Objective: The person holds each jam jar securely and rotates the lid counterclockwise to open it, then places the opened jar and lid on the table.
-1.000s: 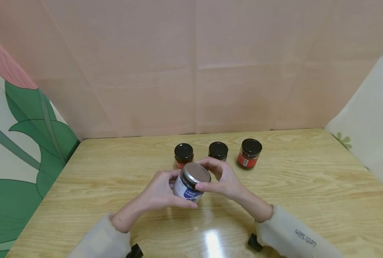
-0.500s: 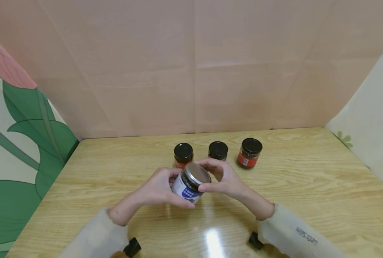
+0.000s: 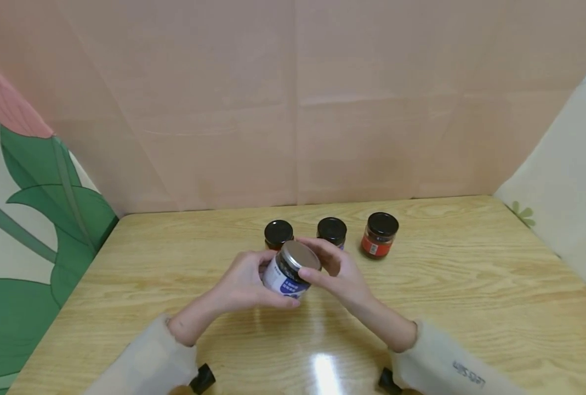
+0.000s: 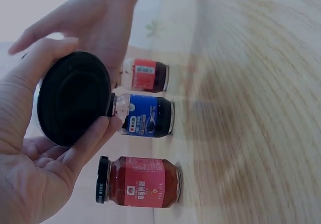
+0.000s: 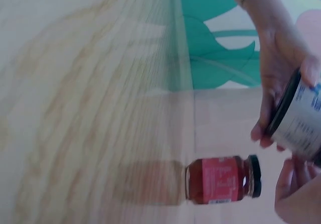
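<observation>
Both hands hold a glass jar with a brown-topped silver lid and a white-and-blue label [image 3: 285, 282] above the table, tilted a little. My left hand [image 3: 240, 282] grips its lower body, thumb along the near side. Around the lid curl the fingers and thumb of my right hand [image 3: 342, 274], the thumb at the near rim. The left wrist view shows the held jar's dark round base [image 4: 75, 98]; its white side label [image 5: 301, 126] appears in the right wrist view.
Three black-lidded jars stand upright beyond the hands: one with a pink-red label [image 4: 145, 181], one with a blue label [image 4: 145, 116], and one with a red label [image 3: 377, 246]. The wood-grain table [image 3: 174, 241] ends at a pinkish backdrop [image 3: 223, 137].
The jar and both hands have shifted slightly up in the head view, covering more of the left rear jar. The right thumb has moved further over the lid's near edge.
</observation>
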`<state>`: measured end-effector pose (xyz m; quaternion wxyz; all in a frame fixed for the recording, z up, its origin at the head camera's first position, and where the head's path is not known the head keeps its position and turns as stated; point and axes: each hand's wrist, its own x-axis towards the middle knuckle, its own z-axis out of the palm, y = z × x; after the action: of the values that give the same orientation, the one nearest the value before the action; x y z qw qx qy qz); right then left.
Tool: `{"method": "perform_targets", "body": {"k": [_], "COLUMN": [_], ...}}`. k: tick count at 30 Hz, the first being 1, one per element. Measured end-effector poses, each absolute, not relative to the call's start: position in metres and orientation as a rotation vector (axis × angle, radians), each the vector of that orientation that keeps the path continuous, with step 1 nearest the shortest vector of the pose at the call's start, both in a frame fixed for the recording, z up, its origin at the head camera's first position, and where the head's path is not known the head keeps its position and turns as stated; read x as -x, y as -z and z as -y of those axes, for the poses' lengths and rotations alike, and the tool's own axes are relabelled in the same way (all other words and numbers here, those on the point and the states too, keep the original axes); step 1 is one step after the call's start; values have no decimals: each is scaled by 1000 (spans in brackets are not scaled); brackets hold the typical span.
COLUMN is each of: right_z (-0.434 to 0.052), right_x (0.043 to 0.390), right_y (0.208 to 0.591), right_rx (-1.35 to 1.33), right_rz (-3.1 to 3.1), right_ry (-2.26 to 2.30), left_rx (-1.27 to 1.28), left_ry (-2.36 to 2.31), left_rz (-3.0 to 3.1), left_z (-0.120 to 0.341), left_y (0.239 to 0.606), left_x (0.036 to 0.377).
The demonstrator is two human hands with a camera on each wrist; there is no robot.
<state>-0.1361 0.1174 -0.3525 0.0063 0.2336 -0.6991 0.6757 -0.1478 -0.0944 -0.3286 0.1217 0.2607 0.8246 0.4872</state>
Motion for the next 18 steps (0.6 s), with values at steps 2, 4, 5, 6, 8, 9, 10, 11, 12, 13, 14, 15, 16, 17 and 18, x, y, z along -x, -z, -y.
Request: {"method": "perform_targets", "body": {"k": [2, 4, 5, 6, 8, 9, 10, 11, 12, 13, 14, 15, 16, 17, 18], "right_z": [-114, -111, -110, -108, -106, -104, -103, -102, -101, -100, -99, -98, -97, -96, -95], "right_x": [134, 131, 130, 129, 127, 127, 126, 125, 124, 123, 123, 122, 122, 122, 122], "right_y": [351, 349, 348, 348, 346, 346, 345, 344, 343, 342, 341, 340, 339, 339, 339], "right_rx": [-646, -566, -528, -485, -392, -343, -293, -247, -203, -163, -131, -101, -76, -57, -41], "right_rz": [2220, 2254, 2270, 2290, 2319, 2330, 2343, 2354, 2364, 2369, 2373, 2381, 2386, 2388, 2387], "right_ry": [-2087, -2065, -2056, -2046, -2046, -2050, -2048, -2049, -2051, -2056, -2057, -2049, -2043, -2043, -2042], "left_rx": [-752, -749, -749, -750, -750, -747, -746, -742, -735, -731, -727, -725, -725, -723, -725], "left_ry": [-1425, -1432, -1436, -1438, -1437, -1434, -1426, -1422, -1416, -1413, -1410, -1404, -1400, -1400, -1399], "left_rz": [-2417, -2428, -2435, -2447, -2473, -2486, -2507, -2525, -2541, -2552, -2563, -2577, -2590, -2598, -2608], "left_z": [94, 94, 94, 93, 92, 91, 91, 89, 88, 87, 87, 86, 85, 84, 84], "left_y": [329, 330, 331, 331, 331, 331, 331, 332, 332, 332, 333, 333, 333, 334, 334], "left_x": [147, 147, 146, 146, 145, 145, 144, 144, 144, 144, 144, 144, 144, 143, 143]}}
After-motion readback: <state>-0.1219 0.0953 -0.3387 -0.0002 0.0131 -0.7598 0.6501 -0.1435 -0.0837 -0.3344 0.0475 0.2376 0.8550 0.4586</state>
